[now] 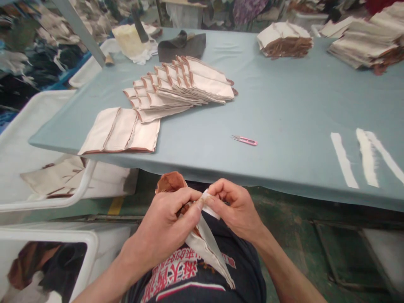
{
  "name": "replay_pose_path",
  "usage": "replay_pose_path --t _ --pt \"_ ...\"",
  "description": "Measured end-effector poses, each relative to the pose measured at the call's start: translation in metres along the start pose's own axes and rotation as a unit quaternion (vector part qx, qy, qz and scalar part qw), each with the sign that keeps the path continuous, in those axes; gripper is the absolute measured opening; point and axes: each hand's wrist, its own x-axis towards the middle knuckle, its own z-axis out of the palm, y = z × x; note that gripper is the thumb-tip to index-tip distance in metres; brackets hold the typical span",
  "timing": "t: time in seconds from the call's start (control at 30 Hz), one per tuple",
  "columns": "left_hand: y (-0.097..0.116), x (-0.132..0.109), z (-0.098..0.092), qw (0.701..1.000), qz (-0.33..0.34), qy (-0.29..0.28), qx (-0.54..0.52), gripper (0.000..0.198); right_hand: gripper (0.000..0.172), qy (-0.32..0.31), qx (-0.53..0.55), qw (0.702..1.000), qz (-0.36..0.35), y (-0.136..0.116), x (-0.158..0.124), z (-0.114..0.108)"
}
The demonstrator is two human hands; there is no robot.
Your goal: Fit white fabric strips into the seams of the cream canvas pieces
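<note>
My left hand (175,216) is closed around a cream fabric piece (206,244) with a brown side, held in front of my dark printed shirt. One end of the cloth hangs down to the right; its brown part (172,181) sticks out above my knuckles. Fingertips of my right hand (236,206) pinch a small white strip (211,210) at the cloth's edge, where both thumbs meet. Whether the strip is joined to the cloth is hidden by the fingers. Beyond my hands, pink thread snips (245,140) lie on the blue-green table (284,113).
A fanned stack of cream pieces with brown edges (179,84) and a flat piece (121,130) lie at left. White strips (368,158) rest at right, cloth stacks (285,40) at the back. White bins (91,235) stand left, below the table's edge.
</note>
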Motion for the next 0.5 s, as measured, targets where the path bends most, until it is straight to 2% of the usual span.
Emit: replay_pose_path --t 0.1,0.17,0.3,0.4,0.5 --pt "-0.003 0.001 0.006 0.999 0.019 0.032 0.029 0.025 0.030 0.003 0.040 0.995 0.092 0.000 -0.004 0.001" --pt "-0.006 0.001 0.008 0.999 0.021 0.031 0.029 0.025 0.032 -0.001 0.057 0.988 0.141 -0.003 -0.006 -0.001" --pt "-0.019 -0.001 0.010 1.000 0.001 0.015 -0.001 0.027 0.040 -0.014 0.081 0.978 0.190 -0.010 -0.011 -0.003" --pt "-0.031 -0.008 0.013 0.995 -0.046 0.024 -0.091 0.039 0.047 0.003 0.106 0.974 0.199 -0.004 -0.019 0.003" --pt "-0.039 -0.016 0.017 0.961 -0.096 0.013 -0.260 0.025 0.050 0.021 0.159 0.969 0.190 0.007 -0.030 0.014"
